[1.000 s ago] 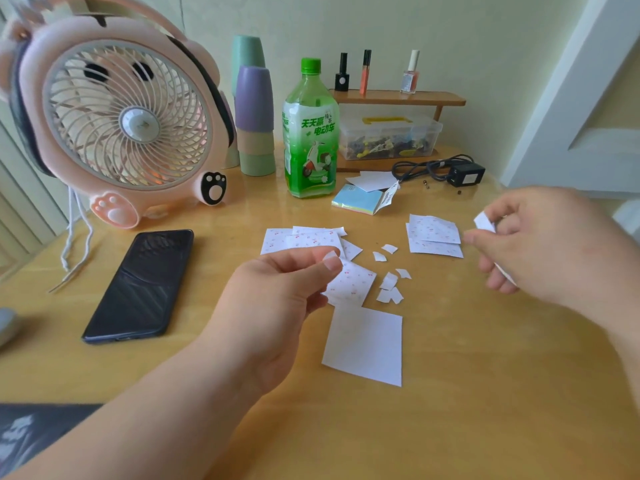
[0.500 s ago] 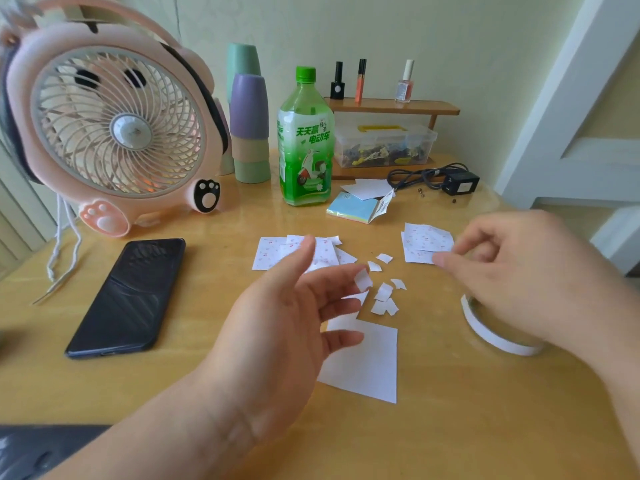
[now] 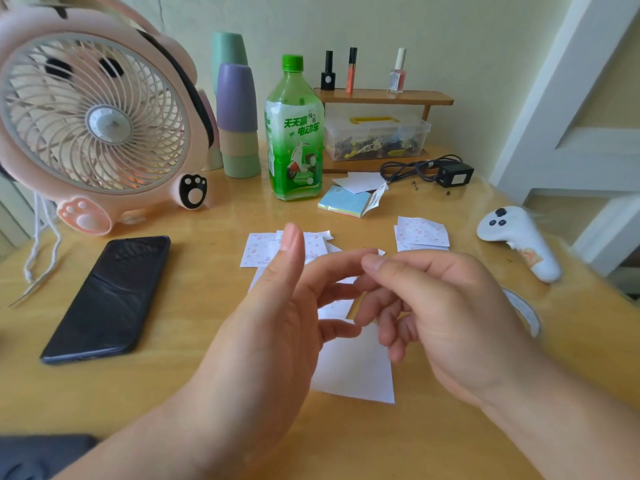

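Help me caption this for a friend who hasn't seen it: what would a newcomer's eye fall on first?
First the left hand and right hand, fingertips close together mid-frame above a white paper square on the wooden table. Then the big pink fan with paw feet at the back left, and the green bottle standing upright right of it.

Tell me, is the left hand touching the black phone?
Apart. The head view shows a strip of bare table between the left hand and the black phone.

home | desk w/ fan, nail polish, drink bottle
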`<state>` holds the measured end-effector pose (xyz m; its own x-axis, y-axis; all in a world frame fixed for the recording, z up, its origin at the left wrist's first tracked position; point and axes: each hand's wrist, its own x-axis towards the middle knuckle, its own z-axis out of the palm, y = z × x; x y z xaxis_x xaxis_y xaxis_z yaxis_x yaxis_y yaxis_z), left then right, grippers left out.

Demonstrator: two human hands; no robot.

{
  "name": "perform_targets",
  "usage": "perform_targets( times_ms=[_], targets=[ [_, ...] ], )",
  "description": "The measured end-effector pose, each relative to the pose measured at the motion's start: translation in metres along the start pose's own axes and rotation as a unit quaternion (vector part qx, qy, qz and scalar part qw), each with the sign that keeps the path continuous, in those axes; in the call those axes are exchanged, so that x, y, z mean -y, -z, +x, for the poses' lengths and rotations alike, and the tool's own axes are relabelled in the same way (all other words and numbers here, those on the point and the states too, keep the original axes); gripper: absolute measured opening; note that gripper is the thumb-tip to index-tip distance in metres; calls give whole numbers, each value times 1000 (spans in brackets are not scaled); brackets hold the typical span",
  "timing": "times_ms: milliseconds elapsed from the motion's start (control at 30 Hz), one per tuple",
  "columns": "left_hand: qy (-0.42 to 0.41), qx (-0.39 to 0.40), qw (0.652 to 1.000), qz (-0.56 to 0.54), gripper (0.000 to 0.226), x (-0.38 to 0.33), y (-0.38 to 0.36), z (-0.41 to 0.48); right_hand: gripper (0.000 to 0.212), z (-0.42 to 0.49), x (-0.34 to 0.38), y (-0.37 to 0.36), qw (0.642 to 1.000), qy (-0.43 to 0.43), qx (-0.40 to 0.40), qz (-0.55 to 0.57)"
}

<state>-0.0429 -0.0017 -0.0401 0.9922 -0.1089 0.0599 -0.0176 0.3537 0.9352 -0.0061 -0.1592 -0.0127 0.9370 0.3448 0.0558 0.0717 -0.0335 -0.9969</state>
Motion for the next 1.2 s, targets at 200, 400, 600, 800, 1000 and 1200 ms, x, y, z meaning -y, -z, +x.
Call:
perform_targets(
  times_ms=[200,400,600,800,1000,1200],
  targets=[
    [-21,4,1000,0,76,0,0,-1,26,0,-2,-1,999,3,1,40],
    [-16,8,1000,4,78,1,-2,-1,26,1,-2,-3,998,2,-15,53],
    [5,-2,1000,-19,81,2,-2,1,25,3,-4,-6,997,-13,-18,69],
    [14,-4,999,-35,82,1,0,0,20,5,-7,-4,998,1,-11,56],
    [15,-17,999,-26,81,-1,-1,0,23,5,-7,-3,998,-11,4,67],
    [0,-27,1000,-9,77,0,-2,1,30,4,-4,-5,991,-43,-16,129]
  ],
)
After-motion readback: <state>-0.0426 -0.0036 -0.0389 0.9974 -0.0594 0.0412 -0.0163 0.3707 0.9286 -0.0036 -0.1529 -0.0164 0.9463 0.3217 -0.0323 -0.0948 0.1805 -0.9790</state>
